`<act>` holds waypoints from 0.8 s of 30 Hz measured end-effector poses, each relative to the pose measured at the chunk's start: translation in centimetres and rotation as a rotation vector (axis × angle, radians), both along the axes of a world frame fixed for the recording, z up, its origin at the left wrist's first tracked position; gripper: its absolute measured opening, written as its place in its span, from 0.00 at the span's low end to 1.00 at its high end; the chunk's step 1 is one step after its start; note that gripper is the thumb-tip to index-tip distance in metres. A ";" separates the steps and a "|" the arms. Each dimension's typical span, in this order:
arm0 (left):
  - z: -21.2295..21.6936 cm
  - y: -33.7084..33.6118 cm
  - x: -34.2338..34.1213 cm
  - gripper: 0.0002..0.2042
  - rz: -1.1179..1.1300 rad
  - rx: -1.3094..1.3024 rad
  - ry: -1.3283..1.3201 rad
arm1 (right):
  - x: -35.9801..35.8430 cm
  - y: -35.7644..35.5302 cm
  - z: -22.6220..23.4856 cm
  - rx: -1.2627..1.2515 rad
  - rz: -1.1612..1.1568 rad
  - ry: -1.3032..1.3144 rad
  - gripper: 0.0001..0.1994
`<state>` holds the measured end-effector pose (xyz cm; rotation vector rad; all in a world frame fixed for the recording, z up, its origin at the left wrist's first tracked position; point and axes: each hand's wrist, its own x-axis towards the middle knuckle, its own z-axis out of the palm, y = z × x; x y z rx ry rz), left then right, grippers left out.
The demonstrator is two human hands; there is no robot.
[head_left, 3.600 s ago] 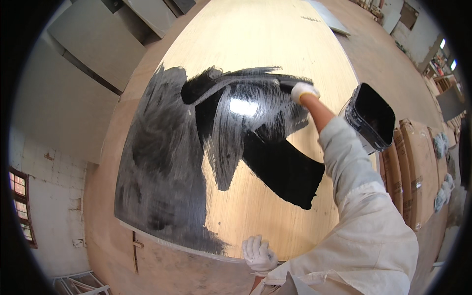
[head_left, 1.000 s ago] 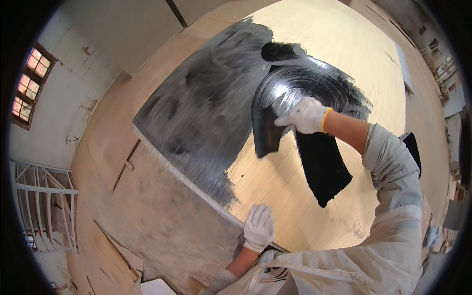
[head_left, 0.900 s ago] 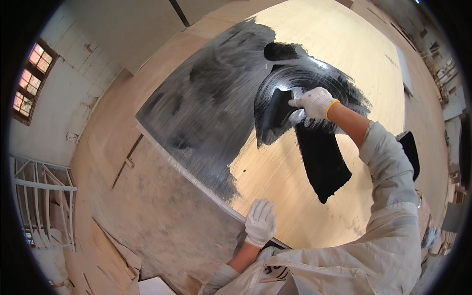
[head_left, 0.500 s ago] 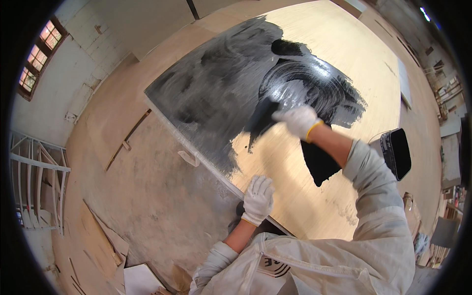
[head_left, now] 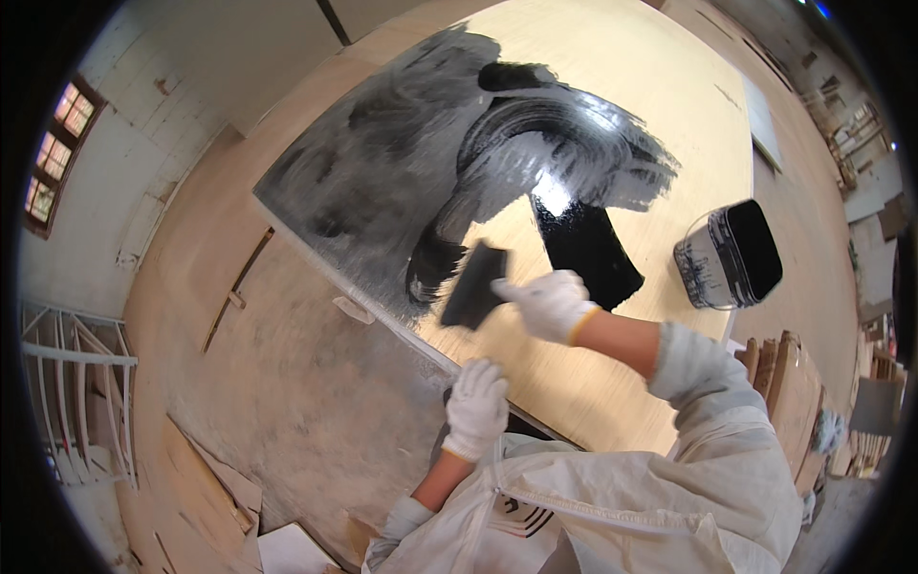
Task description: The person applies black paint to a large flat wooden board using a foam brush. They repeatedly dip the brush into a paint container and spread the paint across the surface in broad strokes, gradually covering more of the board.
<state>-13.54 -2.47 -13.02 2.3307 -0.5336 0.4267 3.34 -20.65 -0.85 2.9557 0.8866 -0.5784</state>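
Observation:
My right hand point(head_left: 550, 304), in a white knit glove, grips a flat dark scraper point(head_left: 475, 287), slightly blurred by motion. The scraper is over bare wood beside the smeared black coating. Beneath it lies a large pale wooden panel point(head_left: 688, 124). Thin grey-black coating point(head_left: 382, 143) covers the panel's far left part, with curved streaks in the middle. A thick glossy black patch point(head_left: 588, 253) lies beyond my right hand. My left hand point(head_left: 477, 407), also gloved, is by the panel's near left edge, fingers loosely extended and holding nothing.
A bucket point(head_left: 698, 263) with black contents and smeared sides stands at the panel's right edge. Stacked boards point(head_left: 789, 392) are at the right. Wood scraps point(head_left: 206, 469) lie on the floor at lower left, near a white metal rack point(head_left: 81, 383).
My right hand has swept the scraper toward me and leftward, leaving a dark curved streak near the panel's left edge. The view has shifted, so the whole bucket now shows.

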 end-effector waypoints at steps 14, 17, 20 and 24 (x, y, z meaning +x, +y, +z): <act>-8.5 15.7 -9.5 0.09 0.497 -0.086 0.326 | 3.5 -17.4 -0.7 -0.150 -0.498 -0.128 0.23; -9.8 16.1 -8.6 0.08 0.365 0.046 0.425 | 5.1 -11.7 -1.7 -0.123 -0.295 -0.133 0.24; -12.2 19.1 -12.4 0.08 0.468 0.131 0.619 | 1.3 -7.1 3.7 -0.235 -0.161 0.106 0.24; -18.0 23.0 -20.3 0.09 0.679 0.199 0.849 | 5.2 -15.1 0.9 -0.280 -0.379 -0.084 0.27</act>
